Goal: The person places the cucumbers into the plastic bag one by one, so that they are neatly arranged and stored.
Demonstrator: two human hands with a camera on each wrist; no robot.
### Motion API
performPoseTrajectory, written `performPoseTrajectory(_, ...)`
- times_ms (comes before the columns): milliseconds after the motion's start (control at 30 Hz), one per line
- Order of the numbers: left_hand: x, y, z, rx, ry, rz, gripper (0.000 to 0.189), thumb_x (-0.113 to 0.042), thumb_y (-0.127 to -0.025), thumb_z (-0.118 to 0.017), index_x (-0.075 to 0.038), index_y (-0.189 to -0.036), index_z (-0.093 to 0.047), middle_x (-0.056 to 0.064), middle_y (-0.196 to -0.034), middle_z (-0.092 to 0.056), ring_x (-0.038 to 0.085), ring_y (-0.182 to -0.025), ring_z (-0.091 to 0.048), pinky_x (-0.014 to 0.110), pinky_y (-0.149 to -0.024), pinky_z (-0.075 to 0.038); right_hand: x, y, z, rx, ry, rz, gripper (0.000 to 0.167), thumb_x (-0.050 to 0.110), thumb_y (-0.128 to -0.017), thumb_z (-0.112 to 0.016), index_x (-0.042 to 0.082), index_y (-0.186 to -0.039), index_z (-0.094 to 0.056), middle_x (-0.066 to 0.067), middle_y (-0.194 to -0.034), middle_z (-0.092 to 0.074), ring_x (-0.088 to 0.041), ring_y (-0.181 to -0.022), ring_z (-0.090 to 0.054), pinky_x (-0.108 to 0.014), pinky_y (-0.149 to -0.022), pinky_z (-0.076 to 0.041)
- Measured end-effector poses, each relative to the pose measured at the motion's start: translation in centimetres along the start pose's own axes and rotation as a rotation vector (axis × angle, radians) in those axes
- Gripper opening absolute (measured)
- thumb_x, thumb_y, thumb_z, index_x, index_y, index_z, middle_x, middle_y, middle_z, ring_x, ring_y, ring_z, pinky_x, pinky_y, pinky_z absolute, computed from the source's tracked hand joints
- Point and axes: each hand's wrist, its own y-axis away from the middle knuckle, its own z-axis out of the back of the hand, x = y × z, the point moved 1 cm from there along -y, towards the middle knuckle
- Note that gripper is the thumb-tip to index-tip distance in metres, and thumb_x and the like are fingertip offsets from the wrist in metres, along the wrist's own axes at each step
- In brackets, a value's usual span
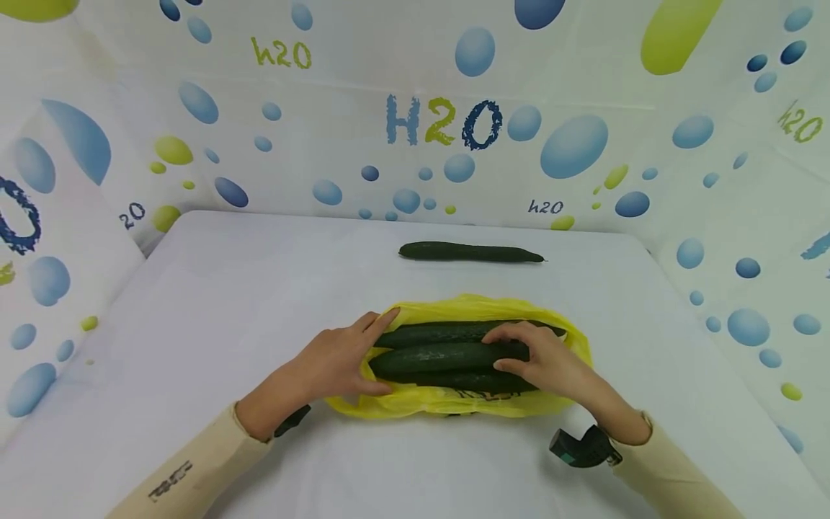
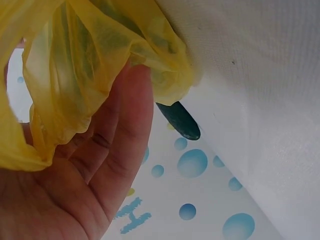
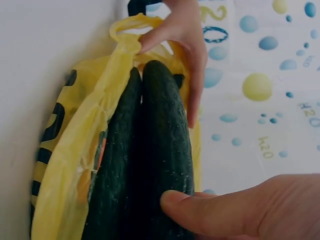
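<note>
Several dark green cucumbers (image 1: 441,358) lie side by side in the mouth of a yellow plastic bag (image 1: 454,308). My right hand (image 1: 551,360) grips the middle cucumber near its right end. In the right wrist view, its thumb presses the side of that cucumber (image 3: 165,135), with the fingers mostly hidden behind. At the bag's left end my left hand (image 1: 333,360) rests against the edge, thumb and fingers spread apart. Its fingers (image 2: 132,120) lie nearly straight along the thin plastic in the left wrist view.
One more cucumber (image 1: 470,251) lies alone on the white table (image 1: 259,274), beyond the bag. A white backdrop (image 1: 350,151) with blue and green drops stands behind and beside the table. Each wrist wears a dark camera mount (image 1: 586,448).
</note>
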Motion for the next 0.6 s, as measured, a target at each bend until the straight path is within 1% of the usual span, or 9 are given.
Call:
performPoseTrajectory(67, 0.0, 0.0, 0.0, -0.008, 0.006, -0.006, 0.108, -0.053, -0.074, -0.08, -0.004, -0.153, -0.026, 0.016, -0.132, -0.052, 0.008, -0.056, -0.05, 0.024, -0.053, -0.046, 0.0, 0.0, -0.1, 0.005, 0.013, -0.011, 0.029, 0.008, -0.086, -0.073, 0.009, -0.114, -0.067, -0.008, -0.113, -0.068, -0.021, -0.091, -0.056, -0.027, -0.063, -0.039)
performPoseTrajectory(133, 0.0, 0.0, -0.1, -0.016, 0.009, -0.011, 0.108, -0.053, -0.074, -0.08, -0.004, -0.153, -0.026, 0.016, -0.131, -0.052, 0.007, -0.054, -0.048, 0.024, -0.052, -0.045, 0.0, 0.0, -0.2, 0.001, 0.033, -0.009, 0.029, 0.007, -0.086, -0.074, 0.009, -0.114, -0.068, -0.007, -0.113, -0.068, -0.022, -0.093, -0.058, -0.029, -0.067, -0.044)
performPoseTrajectory(233, 0.0, 0.0, -0.1, -0.019, 0.005, -0.01, 0.108, -0.054, -0.074, -0.08, -0.005, -0.153, -0.026, 0.016, -0.13, -0.052, 0.007, -0.054, -0.048, 0.023, -0.052, -0.045, -0.1, 0.2, -0.5, -0.018, 0.045, 0.008, 0.03, 0.004, -0.084, -0.074, 0.008, -0.113, -0.068, -0.007, -0.112, -0.067, -0.027, -0.1, -0.061, -0.037, -0.078, -0.05)
performPoseTrajectory(300, 0.0, 0.1, -0.2, -0.018, 0.005, -0.008, 0.108, -0.054, -0.074, -0.08, -0.005, -0.153, -0.026, 0.016, -0.13, -0.052, 0.007, -0.054, -0.048, 0.023, -0.052, -0.045, -0.1, 0.2, -0.7, -0.035, 0.059, 0.019, 0.029, 0.003, -0.084, -0.075, 0.007, -0.112, -0.068, -0.007, -0.111, -0.066, -0.029, -0.102, -0.06, -0.043, -0.083, -0.05)
performPoseTrajectory(367, 0.1, 0.1, -0.2, -0.019, 0.002, -0.012, 0.108, -0.054, -0.074, -0.08, -0.005, -0.153, -0.026, 0.016, -0.129, -0.052, 0.007, -0.054, -0.048, 0.023, -0.052, -0.045, -0.1, 0.2, -0.9, -0.053, 0.07, 0.021, 0.028, 0.004, -0.083, -0.075, 0.008, -0.111, -0.069, -0.007, -0.109, -0.063, -0.03, -0.101, -0.058, -0.046, -0.084, -0.049)
performPoseTrajectory(500, 0.1, 0.0, -0.3, -0.022, -0.004, -0.022, 0.108, -0.054, -0.073, -0.08, -0.004, -0.153, -0.026, 0.017, -0.129, -0.052, 0.007, -0.053, -0.047, 0.023, -0.051, -0.045, -0.1, 0.3, -1.0, -0.077, 0.095, 0.013, 0.027, 0.005, -0.083, -0.076, 0.009, -0.109, -0.071, -0.007, -0.106, -0.061, -0.03, -0.098, -0.054, -0.048, -0.082, -0.046)
performPoseTrajectory(600, 0.1, 0.0, -0.3, -0.023, -0.017, -0.021, 0.108, -0.055, -0.073, -0.08, -0.005, -0.153, -0.026, 0.017, -0.13, -0.052, 0.007, -0.053, -0.047, 0.023, -0.051, -0.045, -0.3, 0.2, -1.1, -0.075, 0.096, 0.009, 0.028, 0.005, -0.082, -0.076, 0.009, -0.109, -0.071, -0.006, -0.106, -0.062, -0.03, -0.097, -0.055, -0.049, -0.082, -0.044)
